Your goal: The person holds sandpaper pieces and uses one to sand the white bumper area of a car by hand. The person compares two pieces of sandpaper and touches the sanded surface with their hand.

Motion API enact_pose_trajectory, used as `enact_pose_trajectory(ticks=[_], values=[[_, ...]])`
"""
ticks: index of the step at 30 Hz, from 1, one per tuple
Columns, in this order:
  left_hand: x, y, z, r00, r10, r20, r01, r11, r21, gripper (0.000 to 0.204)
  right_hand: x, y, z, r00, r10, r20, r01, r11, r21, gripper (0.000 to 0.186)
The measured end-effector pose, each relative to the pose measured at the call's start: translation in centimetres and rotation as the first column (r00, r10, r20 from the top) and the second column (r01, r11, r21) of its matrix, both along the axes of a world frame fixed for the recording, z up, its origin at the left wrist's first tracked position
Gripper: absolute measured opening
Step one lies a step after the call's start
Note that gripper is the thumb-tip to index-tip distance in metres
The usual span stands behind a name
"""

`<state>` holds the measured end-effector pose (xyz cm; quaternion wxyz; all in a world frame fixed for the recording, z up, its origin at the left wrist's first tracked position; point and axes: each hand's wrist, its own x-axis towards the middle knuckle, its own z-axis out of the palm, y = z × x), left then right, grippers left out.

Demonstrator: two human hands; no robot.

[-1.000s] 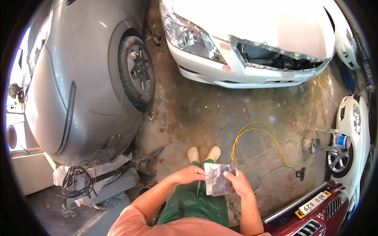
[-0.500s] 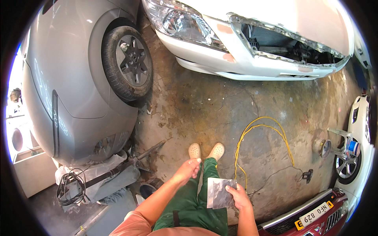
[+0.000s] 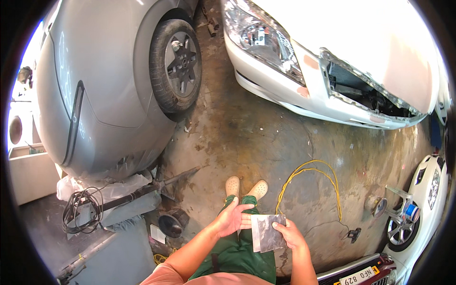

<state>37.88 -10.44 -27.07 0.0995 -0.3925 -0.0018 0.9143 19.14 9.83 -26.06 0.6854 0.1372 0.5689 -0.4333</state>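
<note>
1. One black cable coil (image 3: pixel 85 211) lies at about nine o'clock from the sheets, with the grey car (image 3: pixel 104 104) at ten. A black bucket (image 3: pixel 182 216) sits nearer, also around nine. All three are well apart from the work; elbows can stay tucked.
2. The left hand (image 3: pixel 227 221) is spread wide, palm showing, holding nothing that can be seen. Its fingers reach the sheets' nine o'clock edge; whether they touch it or pass just behind, I cannot tell. Best used flat, as a light support, so that the free edge does not curl.
3. The layered sheets (image 3: pixel 271 238), pale at the nine o'clock side and dark grey at the three, are in front of the green trousers (image 3: pixel 254 261). They look like abrasive paper, perhaps folded; squaring their edges should stop one layer sliding over the other.
4. The right hand (image 3: pixel 290 235) pinches them at three o'clock, thumb on top, its other fingers mostly hidden. A firm but flat thumb should hold the layers without creasing them.
5. The yellow cord (image 3: pixel 311 161) loops on the floor at one o'clock, beyond it the white car (image 3: pixel 356 38). Feet are best placed clear of that loop.
</note>
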Motion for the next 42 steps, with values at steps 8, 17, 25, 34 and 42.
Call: enact_pose_trajectory(ticks=[8,17,25,34,42], values=[[5.9,-3.0,-2.3,0.912,0.410,-0.018,-0.404,0.888,-0.219,0.066,0.7,-3.2,1.3,0.974,0.213,-0.082,-0.207,0.975,0.081,0.026],[17.8,7.0,-10.9,0.770,-0.428,0.473,0.618,0.320,-0.718,0.083,5.2,-5.3,6.4,0.889,0.261,-0.377,-0.231,0.965,0.124,0.024],[18.8,5.2,-3.6,0.175,-0.899,0.402,0.749,-0.143,-0.646,0.091,7.7,-4.4,14.0,0.724,-0.111,-0.681,0.043,0.992,-0.116,0.026],[6.4,-3.4,11.9,0.347,-0.745,0.569,0.490,-0.373,-0.788,0.062,4.6,3.8,21.4,0.391,-0.868,-0.307,0.695,0.497,-0.520,0.023],[-12.6,7.2,21.6,0.069,-0.903,0.425,0.022,-0.424,-0.905,0.072,1.8,14.5,22.1,-0.020,-0.986,0.168,0.872,-0.099,-0.479,0.023]])
